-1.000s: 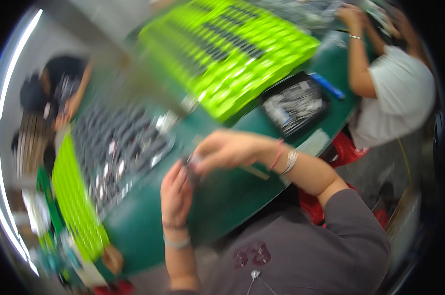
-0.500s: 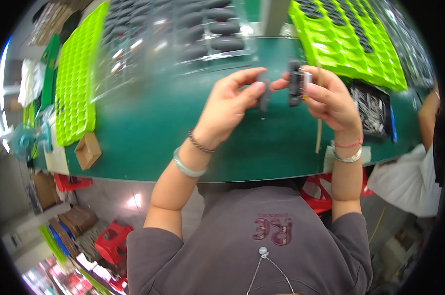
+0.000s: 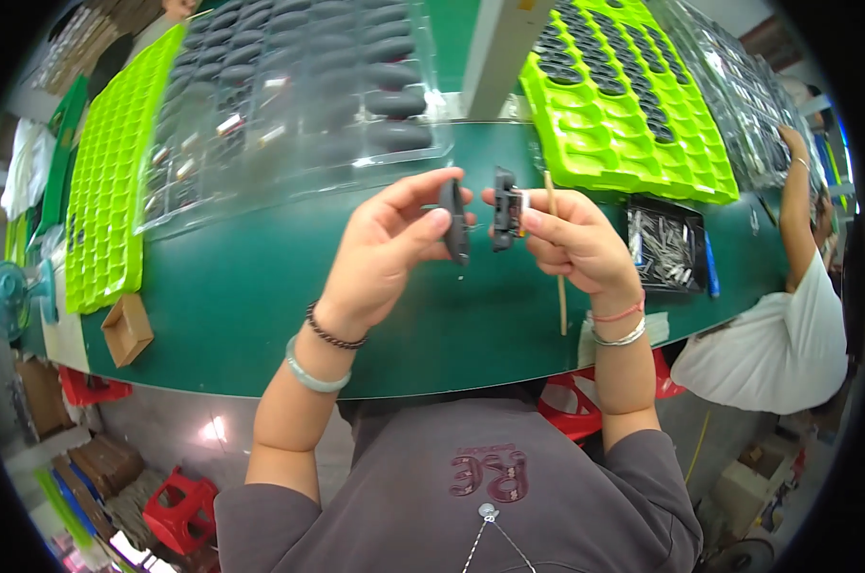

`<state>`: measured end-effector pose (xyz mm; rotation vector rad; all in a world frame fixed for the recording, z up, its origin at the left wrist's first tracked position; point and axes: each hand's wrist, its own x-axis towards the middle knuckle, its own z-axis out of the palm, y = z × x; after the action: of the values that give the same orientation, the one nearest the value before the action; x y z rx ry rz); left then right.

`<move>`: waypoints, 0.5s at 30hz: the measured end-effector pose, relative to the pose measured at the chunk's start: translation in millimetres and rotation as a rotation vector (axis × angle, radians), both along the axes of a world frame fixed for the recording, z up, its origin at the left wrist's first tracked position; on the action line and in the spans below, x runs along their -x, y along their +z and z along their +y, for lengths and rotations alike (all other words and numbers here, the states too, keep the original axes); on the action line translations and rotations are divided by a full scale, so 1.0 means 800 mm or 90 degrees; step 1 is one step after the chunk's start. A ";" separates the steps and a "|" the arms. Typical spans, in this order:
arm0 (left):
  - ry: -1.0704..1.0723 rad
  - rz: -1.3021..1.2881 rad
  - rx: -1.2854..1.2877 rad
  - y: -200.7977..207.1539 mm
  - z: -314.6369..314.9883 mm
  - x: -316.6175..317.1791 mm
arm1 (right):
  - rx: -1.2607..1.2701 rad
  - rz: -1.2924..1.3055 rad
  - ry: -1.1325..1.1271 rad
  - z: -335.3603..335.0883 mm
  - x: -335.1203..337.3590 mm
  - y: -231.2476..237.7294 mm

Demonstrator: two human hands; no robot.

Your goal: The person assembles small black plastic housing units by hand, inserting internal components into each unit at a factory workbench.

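My left hand (image 3: 380,244) pinches a dark grey oval shell (image 3: 455,224) between thumb and fingers, turned nearly edge-on. Facing it across a small gap, a black plastic housing (image 3: 502,215) with small fittings on its right side is gripped by my right hand (image 3: 583,244). A thin wooden stick (image 3: 561,306) also runs through the right hand and sticks out below it. Shell and housing stand upright above the green table (image 3: 280,329), not touching each other.
Clear blister trays (image 3: 423,153) of dark oval shells lie ahead. Bright green trays stand left (image 3: 108,220) and right (image 3: 585,167). A black box (image 3: 647,279) of small metal pieces, a blue tool (image 3: 711,267) and a cardboard box (image 3: 127,329) sit nearby. A co-worker's arm (image 3: 795,220) is at right.
The head view has shifted, so the trays and table sit differently in it. Shell and housing remain in the same hands, with the gap between them slightly narrower.
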<state>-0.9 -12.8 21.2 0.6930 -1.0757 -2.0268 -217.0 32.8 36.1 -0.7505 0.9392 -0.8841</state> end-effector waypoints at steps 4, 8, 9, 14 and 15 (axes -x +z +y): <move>-0.005 0.002 0.005 -0.001 0.000 0.000 | 0.011 -0.012 0.051 0.000 -0.005 -0.003; -0.009 -0.012 0.006 0.000 -0.002 0.000 | 0.020 -0.010 0.060 -0.003 -0.004 -0.003; 0.000 -0.024 0.005 -0.002 -0.002 0.000 | 0.024 -0.008 0.058 -0.003 -0.005 -0.004; -0.004 -0.032 -0.006 0.001 0.000 -0.002 | 0.017 0.012 0.063 -0.002 -0.009 0.002; -0.004 -0.036 -0.010 0.001 0.000 -0.002 | 0.015 0.019 0.066 -0.002 -0.009 0.002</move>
<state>0.6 -13.2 21.7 0.7602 -1.0980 -2.0339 -209.5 30.8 37.5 -0.8276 0.9082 -0.7960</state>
